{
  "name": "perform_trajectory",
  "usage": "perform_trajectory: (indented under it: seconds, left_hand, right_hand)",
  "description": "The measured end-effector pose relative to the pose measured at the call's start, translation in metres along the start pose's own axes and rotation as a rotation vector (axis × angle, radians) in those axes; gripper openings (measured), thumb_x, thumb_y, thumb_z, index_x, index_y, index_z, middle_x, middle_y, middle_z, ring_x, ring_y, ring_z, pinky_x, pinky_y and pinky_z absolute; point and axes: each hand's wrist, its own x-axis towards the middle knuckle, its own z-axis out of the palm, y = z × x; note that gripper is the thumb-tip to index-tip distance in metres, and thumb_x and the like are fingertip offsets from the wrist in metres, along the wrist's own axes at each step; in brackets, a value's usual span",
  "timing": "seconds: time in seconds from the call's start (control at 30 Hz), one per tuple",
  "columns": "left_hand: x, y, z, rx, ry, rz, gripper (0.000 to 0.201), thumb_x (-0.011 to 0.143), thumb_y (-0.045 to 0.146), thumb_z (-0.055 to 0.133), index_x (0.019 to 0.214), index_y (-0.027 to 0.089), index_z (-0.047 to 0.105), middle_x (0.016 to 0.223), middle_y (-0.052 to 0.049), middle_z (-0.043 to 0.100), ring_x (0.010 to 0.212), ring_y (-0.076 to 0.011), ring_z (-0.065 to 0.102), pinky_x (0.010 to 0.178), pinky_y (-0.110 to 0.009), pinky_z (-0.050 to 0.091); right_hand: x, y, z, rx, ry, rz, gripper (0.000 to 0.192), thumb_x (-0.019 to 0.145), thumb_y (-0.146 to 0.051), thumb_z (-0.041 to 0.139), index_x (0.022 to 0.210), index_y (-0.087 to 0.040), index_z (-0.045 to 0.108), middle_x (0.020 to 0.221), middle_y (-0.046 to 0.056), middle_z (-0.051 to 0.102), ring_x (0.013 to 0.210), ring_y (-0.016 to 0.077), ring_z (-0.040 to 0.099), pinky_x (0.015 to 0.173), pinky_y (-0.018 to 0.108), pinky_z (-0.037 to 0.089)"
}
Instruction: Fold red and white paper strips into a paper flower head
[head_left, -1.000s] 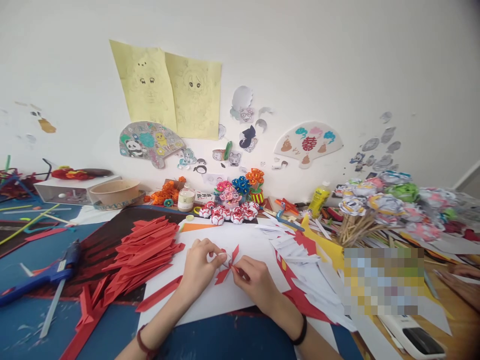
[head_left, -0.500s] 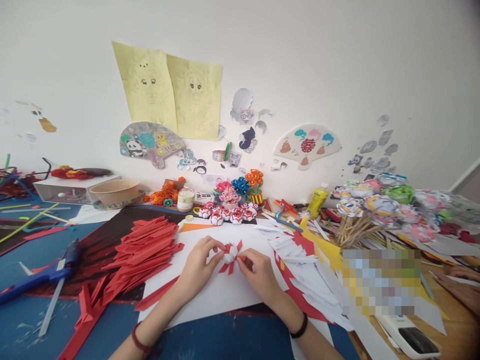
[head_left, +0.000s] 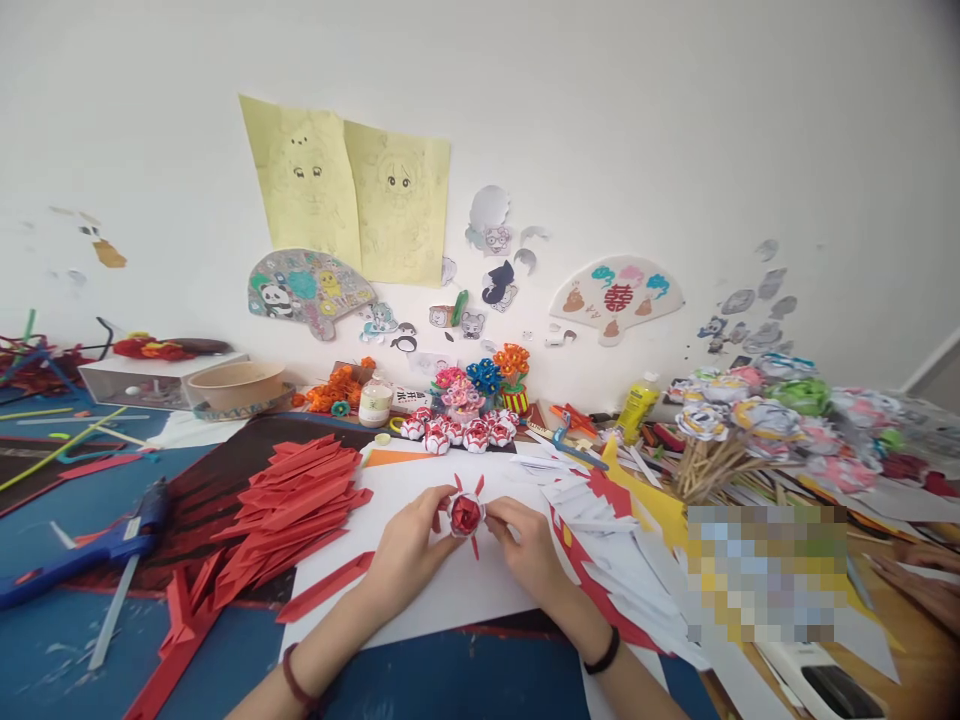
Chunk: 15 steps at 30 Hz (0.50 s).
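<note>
Between my hands, above a white paper sheet, is a small red and white paper flower. Its rounded red centre faces me, and thin red strips stick out at its top and bottom. The fingertips of my left hand pinch its left side. On the right, my right hand grips the flower's edge between thumb and fingers. Left of the sheet lies a heap of folded red paper strips, with a single red strip nearer my left wrist. Folded white paper strips spread out at the right.
A blue glue gun lies at the left. Finished red and white flowers stand behind the sheet, near a glue bottle. Stemmed paper flowers are at the right. Another person's hand shows at the right edge.
The flower has turned, so its red centre now faces me instead of its whitish side. Both hands stay close around it, and the view has shifted slightly.
</note>
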Motion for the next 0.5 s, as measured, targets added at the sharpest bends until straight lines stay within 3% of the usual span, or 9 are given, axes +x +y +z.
perform_trajectory:
  seconds: [0.1, 0.27, 0.5]
  left_hand:
    - [-0.0015, 0.0014, 0.0004, 0.086, 0.006, 0.071, 0.026, 0.087, 0.021, 0.053, 0.113, 0.024, 0.051, 0.103, -0.003, 0.062, 0.081, -0.0179, 0.06, 0.074, -0.031, 0.048]
    - [-0.0051, -0.0003, 0.0068, 0.277, -0.02, 0.174, 0.028, 0.083, 0.014, 0.052, 0.11, 0.022, 0.053, 0.099, -0.005, 0.063, 0.087, -0.0223, 0.06, 0.075, -0.032, 0.047]
    - [-0.0053, 0.009, 0.0062, 0.216, -0.103, 0.098, 0.009, 0.087, 0.019, 0.051, 0.094, 0.02, 0.056, 0.088, -0.004, 0.06, 0.08, -0.0206, 0.06, 0.07, -0.029, 0.045]
  right_hand:
    - [-0.0038, 0.0052, 0.0032, -0.168, -0.008, -0.058, 0.022, 0.088, -0.009, 0.048, 0.094, -0.019, 0.066, 0.091, 0.008, 0.069, 0.083, 0.022, 0.063, 0.074, 0.034, 0.053]
    - [-0.0079, 0.0063, 0.0043, -0.37, -0.064, -0.141, 0.03, 0.085, -0.003, 0.041, 0.101, -0.015, 0.063, 0.094, 0.012, 0.067, 0.087, 0.0245, 0.06, 0.076, 0.037, 0.052]
    - [-0.0072, 0.0053, 0.0036, -0.443, -0.138, -0.191, 0.029, 0.088, -0.003, 0.036, 0.099, -0.014, 0.061, 0.088, 0.01, 0.063, 0.08, 0.022, 0.057, 0.069, 0.032, 0.048]
